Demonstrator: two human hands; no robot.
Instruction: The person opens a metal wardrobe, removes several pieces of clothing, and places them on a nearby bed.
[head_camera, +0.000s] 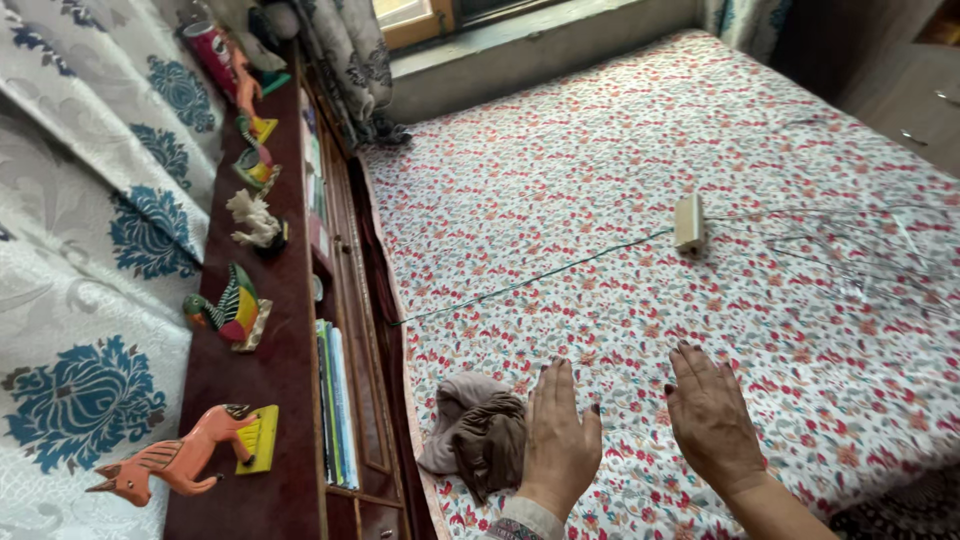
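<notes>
**Both hands flat on floral bedsheet, crumpled cloth at left hand**

The left hand (560, 435) lies palm down on the floral bedsheet (620, 170), fingers extended and held together, gripping nothing. Its outer edge sits just beside a crumpled brown and mauve cloth (478, 432), which rests on the sheet at the near left edge of the bed; whether hand and cloth actually touch cannot be told from this view. The right hand (712, 415) is likewise palm down on the sheet, fingers straight and slightly spread, empty. The two hands are near each other but apart, a strip of sheet showing between them.

Further up the bed, well apart from both hands, a small cream rectangular box (689, 222) sits on the sheet. A thin green cord (530, 280) runs from it diagonally toward the left edge of the bed, and fainter wire strands (850, 250) spread to the right (their ends are too fine to follow).

Along the left side stands a dark wooden shelf unit (290, 330). On its top are painted figurines: an orange fox (170, 460) nearest the camera, a green and yellow bird (228, 308), a white coral-shaped piece (252, 220), and further carved birds behind. Books (336, 400) stand upright in the compartment below. Patterned grey and blue curtain fabric (90, 250) hangs behind the shelf.
</notes>
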